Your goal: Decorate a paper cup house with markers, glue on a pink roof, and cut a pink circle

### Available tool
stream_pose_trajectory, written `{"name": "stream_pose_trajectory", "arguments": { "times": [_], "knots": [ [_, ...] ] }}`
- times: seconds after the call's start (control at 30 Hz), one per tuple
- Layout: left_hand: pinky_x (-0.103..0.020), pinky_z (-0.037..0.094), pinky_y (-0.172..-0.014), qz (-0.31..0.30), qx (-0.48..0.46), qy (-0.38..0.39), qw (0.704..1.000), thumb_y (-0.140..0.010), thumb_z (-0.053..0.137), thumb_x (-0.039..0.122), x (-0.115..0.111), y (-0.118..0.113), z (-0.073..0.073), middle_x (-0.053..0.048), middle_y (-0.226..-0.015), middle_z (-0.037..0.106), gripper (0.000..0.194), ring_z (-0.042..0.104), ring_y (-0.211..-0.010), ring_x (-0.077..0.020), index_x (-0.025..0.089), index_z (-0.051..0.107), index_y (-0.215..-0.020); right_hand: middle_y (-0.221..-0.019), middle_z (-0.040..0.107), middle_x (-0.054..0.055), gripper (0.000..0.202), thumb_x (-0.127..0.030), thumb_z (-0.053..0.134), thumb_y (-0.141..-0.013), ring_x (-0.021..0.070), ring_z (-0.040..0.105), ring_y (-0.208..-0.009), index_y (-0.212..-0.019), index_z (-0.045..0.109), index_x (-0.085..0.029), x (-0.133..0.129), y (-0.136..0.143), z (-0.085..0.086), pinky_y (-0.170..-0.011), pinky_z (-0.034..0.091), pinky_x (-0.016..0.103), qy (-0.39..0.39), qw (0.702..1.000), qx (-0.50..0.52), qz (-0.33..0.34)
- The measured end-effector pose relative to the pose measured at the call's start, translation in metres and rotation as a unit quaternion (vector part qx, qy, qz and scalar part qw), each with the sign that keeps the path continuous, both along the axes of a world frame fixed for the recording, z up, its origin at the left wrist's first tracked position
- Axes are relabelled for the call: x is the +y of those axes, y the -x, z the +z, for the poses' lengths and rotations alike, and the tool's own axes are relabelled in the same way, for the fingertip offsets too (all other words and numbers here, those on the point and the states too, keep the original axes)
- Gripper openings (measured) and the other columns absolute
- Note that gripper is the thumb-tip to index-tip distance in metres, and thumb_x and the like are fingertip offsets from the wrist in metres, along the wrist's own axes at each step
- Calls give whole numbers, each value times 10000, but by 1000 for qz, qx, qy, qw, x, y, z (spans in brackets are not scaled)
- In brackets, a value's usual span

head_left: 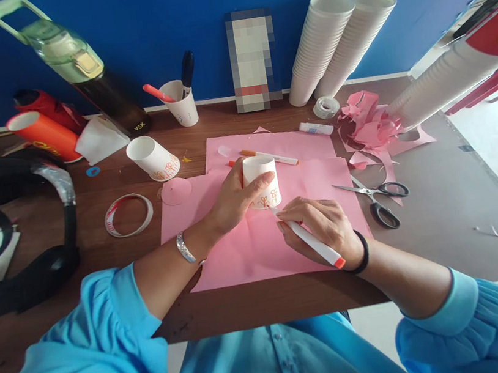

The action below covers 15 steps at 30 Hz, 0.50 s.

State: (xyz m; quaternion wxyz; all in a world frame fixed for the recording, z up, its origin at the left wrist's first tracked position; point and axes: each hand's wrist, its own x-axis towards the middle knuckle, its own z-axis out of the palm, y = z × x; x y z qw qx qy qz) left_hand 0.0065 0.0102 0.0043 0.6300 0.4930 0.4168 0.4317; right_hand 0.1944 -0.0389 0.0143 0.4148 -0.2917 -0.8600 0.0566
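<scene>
The decorated cup (259,173) sits just above the frame's centre, held from its left side: the left hand (236,197) is closed around it, thumb across the front and fingers behind, leaving the orange drawings along its lower edge exposed. Just below and right, the right hand (317,226) pinches a white marker (310,243) tightly, its tip at that lower edge. Both are over pink paper (267,252), whose lower edge runs beneath the hands, with a strip of brown table (242,308) between it and the table's front edge. Behind the cup lies 1 orange-brown marker (280,158). Right of the right hand, open scissors (371,193) cross the sheet's right edge, limiting room there; pink scraps (372,123) lie above them. Left of the sheet are a tape roll (110,219) and a second cup (150,157). At upper right stand 2 cup stacks (319,47).
</scene>
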Motion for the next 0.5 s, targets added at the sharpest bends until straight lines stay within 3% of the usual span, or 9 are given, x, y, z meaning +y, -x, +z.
{"name": "stream_pose_trajectory", "arguments": {
  "times": [0.5],
  "knots": [
    [-345, 508, -807, -10, -8, -5, 1000, -886, 738, 547, -1, 1, 3, -59, -1073, 636, 468, 606, -932, -200, 218, 564, -1169, -752, 708, 20, 156, -76, 623, -925, 152, 713, -638, -999, 582, -207, -1, -1, 1, -564, 553, 238, -3, 1000, 8, -8]
  ]
}}
